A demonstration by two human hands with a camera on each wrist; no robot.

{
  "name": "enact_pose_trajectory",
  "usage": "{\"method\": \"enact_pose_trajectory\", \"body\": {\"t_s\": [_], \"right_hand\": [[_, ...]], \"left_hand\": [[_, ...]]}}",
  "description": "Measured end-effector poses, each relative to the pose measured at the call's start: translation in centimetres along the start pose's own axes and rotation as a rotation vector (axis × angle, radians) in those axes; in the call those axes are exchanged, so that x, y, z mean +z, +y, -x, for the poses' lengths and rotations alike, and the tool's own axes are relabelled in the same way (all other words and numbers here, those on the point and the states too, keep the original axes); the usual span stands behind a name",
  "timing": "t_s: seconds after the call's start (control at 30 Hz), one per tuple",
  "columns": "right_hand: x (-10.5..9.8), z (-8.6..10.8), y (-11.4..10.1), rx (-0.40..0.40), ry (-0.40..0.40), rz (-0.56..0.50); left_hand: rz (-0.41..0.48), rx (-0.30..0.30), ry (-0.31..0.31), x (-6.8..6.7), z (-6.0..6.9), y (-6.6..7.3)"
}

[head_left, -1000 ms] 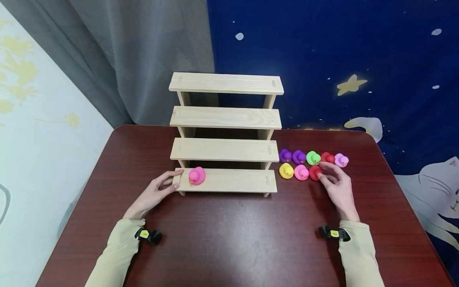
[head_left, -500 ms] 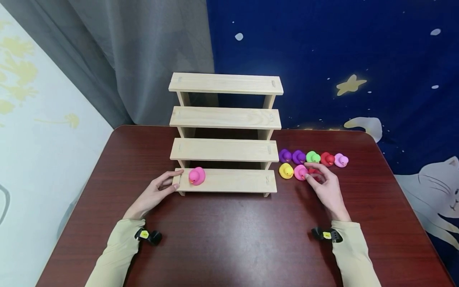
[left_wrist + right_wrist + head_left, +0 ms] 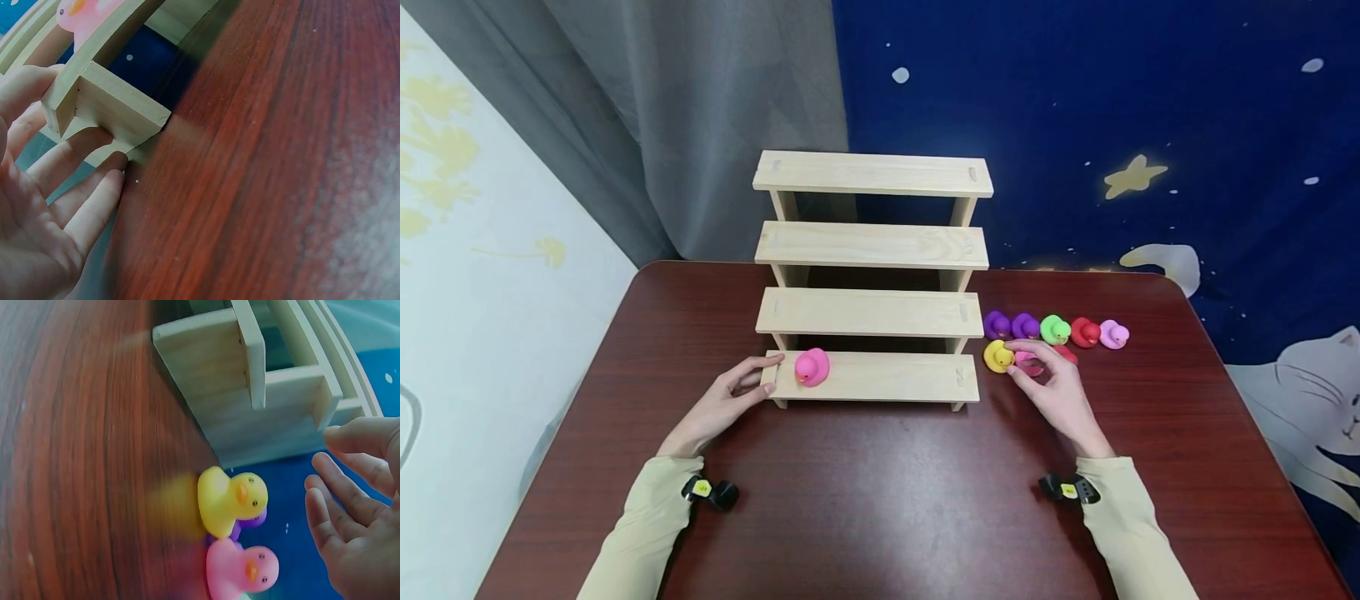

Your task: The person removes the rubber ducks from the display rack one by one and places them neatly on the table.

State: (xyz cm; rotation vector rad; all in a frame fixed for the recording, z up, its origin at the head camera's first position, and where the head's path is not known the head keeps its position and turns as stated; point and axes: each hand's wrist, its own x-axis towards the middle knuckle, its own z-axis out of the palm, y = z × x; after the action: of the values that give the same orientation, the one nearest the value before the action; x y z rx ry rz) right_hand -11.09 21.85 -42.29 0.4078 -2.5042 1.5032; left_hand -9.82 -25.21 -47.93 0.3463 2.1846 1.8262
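Note:
A stepped wooden display rack (image 3: 880, 377) stands on the table, and one pink rubber duck (image 3: 812, 367) sits toward the left of its lowest step. My left hand (image 3: 718, 410) holds that step's left end; in the left wrist view the fingers (image 3: 81, 150) lie about the board and side panel. To the rack's right, my right hand (image 3: 1062, 402) hovers over the front row of ducks, holding nothing. The yellow duck (image 3: 996, 357) is nearest its fingertips. Beneath the hand, a second pink duck (image 3: 231, 569) and a red duck (image 3: 1067, 354) are partly hidden in the head view.
Behind the front row stand two purple ducks (image 3: 1025, 326), a green duck (image 3: 1055, 330), another red duck (image 3: 1086, 332) and a light pink duck (image 3: 1114, 335). A grey curtain (image 3: 730, 100) and a blue starry cloth (image 3: 1045, 133) hang beyond the dark red-brown table (image 3: 865, 500).
My right hand has moved left along the front row, from the red duck past the pink one to beside the yellow one. The left hand stays at the rack.

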Motion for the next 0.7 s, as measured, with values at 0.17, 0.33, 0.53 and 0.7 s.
{"method": "enact_pose_trajectory", "body": {"t_s": [0.17,0.33,0.53,0.7], "right_hand": [[0.8,0.0,-1.2,-0.054,-0.031,-0.004],[1.9,-0.1,-1.9,-0.119,-0.049,-0.006],[3.7,-0.2,-2.7,-0.165,-0.156,-0.057],[5.4,-0.3,-2.2,-0.190,-0.200,-0.044]], "left_hand": [[0.002,0.003,0.005,0.1,0.0,-0.1],[0.003,0.012,0.008,0.1,0.0,-0.1],[-0.008,0.007,0.004,0.0,0.0,0.0],[-0.012,0.004,0.002,0.0,0.0,0.0]]}}
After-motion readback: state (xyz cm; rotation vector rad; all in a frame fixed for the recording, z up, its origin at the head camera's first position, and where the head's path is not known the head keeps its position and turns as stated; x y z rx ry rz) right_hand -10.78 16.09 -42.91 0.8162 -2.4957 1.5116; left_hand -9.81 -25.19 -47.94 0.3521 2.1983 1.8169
